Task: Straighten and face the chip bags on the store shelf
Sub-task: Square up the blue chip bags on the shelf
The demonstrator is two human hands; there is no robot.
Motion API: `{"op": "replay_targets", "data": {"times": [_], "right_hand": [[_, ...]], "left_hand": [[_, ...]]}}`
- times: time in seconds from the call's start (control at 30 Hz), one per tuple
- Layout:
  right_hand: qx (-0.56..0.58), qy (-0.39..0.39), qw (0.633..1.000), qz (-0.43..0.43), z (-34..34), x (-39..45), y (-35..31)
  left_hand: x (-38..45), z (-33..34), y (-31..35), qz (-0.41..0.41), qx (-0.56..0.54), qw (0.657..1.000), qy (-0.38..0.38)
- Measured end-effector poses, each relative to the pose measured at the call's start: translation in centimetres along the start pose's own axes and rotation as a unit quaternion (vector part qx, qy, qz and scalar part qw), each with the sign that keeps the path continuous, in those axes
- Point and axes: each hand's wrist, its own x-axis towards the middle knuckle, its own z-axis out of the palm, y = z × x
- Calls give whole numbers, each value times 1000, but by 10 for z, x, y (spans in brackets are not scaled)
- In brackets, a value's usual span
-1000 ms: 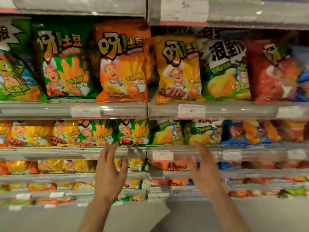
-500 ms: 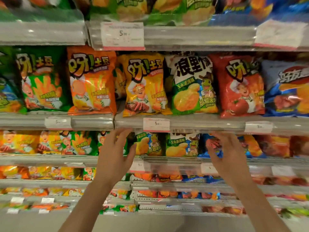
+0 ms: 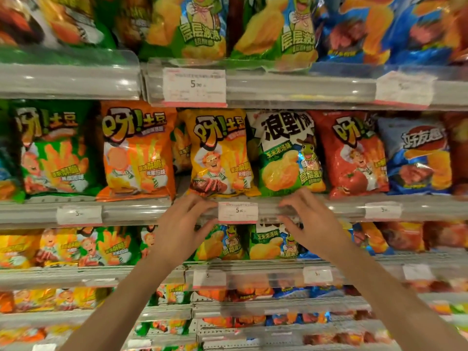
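A row of chip bags stands on the middle shelf (image 3: 136, 211): a green bag (image 3: 54, 150), an orange bag (image 3: 138, 150), a yellow bag (image 3: 219, 153) that leans a little, a green-and-white bag (image 3: 286, 153), a red bag (image 3: 350, 153) and a blue bag (image 3: 417, 155). My left hand (image 3: 182, 224) is raised to the shelf's front rail just below the yellow bag, fingers apart and empty. My right hand (image 3: 306, 219) is at the rail below the green-and-white bag, fingers curled toward the clear strip, holding nothing.
A price tag (image 3: 238, 211) sits on the rail between my hands. The shelf above (image 3: 291, 87) carries green and blue bags behind a clear rail. Lower shelves hold several smaller bags behind my forearms.
My view has tilted upward, so the shelves slid down the frame. Both hands rose from the lower shelf rail to the front rail under the yellow and green-and-white bags.
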Motion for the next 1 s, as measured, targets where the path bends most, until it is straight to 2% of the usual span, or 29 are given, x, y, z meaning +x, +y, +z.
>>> {"op": "replay_targets", "data": {"times": [0.1, 0.27, 0.47, 0.6, 0.7, 0.83, 1.0], "right_hand": [[20, -3, 999, 25, -10, 6, -5], [153, 43, 984, 81, -34, 55, -35], [328, -71, 934, 118, -24, 135, -67], [397, -102, 900, 152, -17, 156, -63], [416, -69, 893, 159, -12, 156, -61], [375, 24, 916, 141, -9, 155, -72], [378, 33, 914, 145, 4, 148, -86]], "left_hand": [[0, 5, -1, -12, -21, 1000, 18], [0, 6, -1, -28, -30, 999, 16], [0, 3, 1, -40, -43, 998, 13], [1, 0, 1, -49, -56, 997, 11], [2, -1, 2, -58, -63, 996, 8], [3, 2, 2, -73, -64, 995, 8], [4, 2, 2, -75, -61, 995, 2]]}}
